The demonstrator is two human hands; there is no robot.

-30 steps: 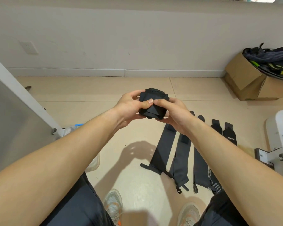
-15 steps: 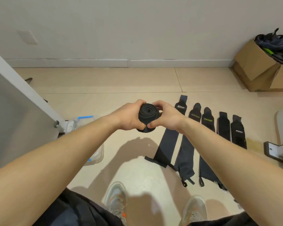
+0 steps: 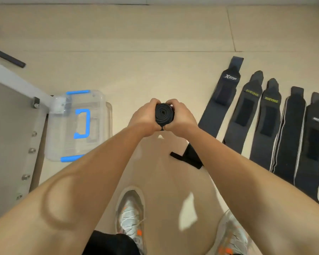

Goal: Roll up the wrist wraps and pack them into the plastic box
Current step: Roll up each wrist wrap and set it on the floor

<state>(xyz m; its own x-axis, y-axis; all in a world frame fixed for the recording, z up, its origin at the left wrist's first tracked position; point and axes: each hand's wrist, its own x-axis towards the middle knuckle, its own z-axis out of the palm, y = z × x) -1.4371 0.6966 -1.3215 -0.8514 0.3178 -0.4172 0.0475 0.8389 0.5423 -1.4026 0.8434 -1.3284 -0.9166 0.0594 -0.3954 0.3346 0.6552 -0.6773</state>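
Both hands meet in front of the person. The left hand (image 3: 145,117) and the right hand (image 3: 181,118) curl their fingers round a tightly rolled black fabric wrist wrap (image 3: 164,113) and grip it from either side. The spiral end of the roll faces the camera. It is held in the air above the beige tiled floor (image 3: 155,34).

To the left of the hands, a clear plastic box with blue latches and a blue handle on its lid (image 3: 56,144) sits on the floor with the lid on. It lies against a grey metal panel studded with bolts (image 3: 7,126). A dark rod (image 3: 6,57) lies far left.

To the right, five unrolled wraps lie flat, side by side. The leftmost dark wrap (image 3: 223,100) reads "XTEP" in white, and its near end passes under the right forearm. The next two dark wraps (image 3: 245,115) (image 3: 266,126) each read "XUEYING" in yellow-green. A black wrap with pale striped edges (image 3: 291,137) follows. The rightmost black wrap (image 3: 313,148) has a small label too blurred to read.

Nearest the camera, two grey trainers with orange accents (image 3: 131,214) (image 3: 230,234) stand on the floor.
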